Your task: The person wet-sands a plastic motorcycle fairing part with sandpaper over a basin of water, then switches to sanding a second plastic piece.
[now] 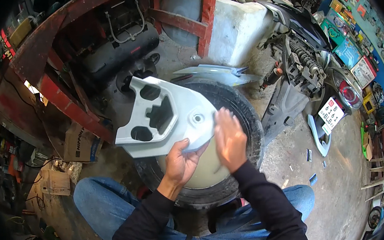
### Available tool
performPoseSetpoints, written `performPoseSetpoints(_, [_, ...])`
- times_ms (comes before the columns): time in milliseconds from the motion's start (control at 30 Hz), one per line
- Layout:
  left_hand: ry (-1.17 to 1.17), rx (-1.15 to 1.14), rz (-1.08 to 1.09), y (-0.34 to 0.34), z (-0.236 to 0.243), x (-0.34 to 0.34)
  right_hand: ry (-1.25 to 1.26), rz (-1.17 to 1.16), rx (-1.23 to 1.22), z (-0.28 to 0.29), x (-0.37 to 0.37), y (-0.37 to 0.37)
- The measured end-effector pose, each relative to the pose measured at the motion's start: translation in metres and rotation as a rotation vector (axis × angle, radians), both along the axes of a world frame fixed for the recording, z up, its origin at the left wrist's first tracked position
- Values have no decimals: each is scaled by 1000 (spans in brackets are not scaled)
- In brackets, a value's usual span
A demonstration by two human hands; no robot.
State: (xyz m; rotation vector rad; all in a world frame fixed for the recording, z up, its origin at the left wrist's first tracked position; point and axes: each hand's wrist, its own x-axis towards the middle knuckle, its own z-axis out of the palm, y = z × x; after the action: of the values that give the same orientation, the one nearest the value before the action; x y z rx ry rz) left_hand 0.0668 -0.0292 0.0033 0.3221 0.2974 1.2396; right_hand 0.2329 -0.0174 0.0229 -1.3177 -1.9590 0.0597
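A grey plastic motorcycle body panel with three cut-out openings lies tilted over a black tyre that holds a basin of murky water. My left hand grips the panel's near lower edge from below. My right hand lies flat, fingers together, pressed on the panel's right end beside a round hole. Both arms wear black sleeves, and my jeans-clad knees flank the tyre.
A red metal frame and a black engine part stand to the left. Behind the tyre lies another grey panel. A stripped scooter with a number plate is at the right. Cardboard boxes sit at the left.
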Motion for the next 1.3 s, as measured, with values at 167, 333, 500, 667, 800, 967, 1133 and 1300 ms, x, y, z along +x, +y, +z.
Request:
performPoseSetpoints(167, [8,26,-3,-5,-1,-2,-9,148,17,-5,-30,-45])
performPoseSetpoints(333, [-20,28,23,-10,10,11,51,-8,28,-10,-5,-14])
performPoseSetpoints(500, [-11,79,-2,-8,-2,5,8,221,28,-18,-5,-18])
performPoseSetpoints(667, [-61,15,-15,-8,-10,5,-80,105,43,-12,-19,-35])
performPoseSetpoints(800, [-71,53,-7,-5,-3,18,-26,91,44,-16,6,-8])
performPoseSetpoints(967, [-113,4,-60,-7,-10,6,41,287,10,-6,-19,-33])
performPoseSetpoints(1133, [-144,-23,-76,-3,-19,8,12,168,3,-19,-10,-26])
performPoseSetpoints(1300, [-107,-39,21,-3,0,17,105,199,-80,-12,-5,-15])
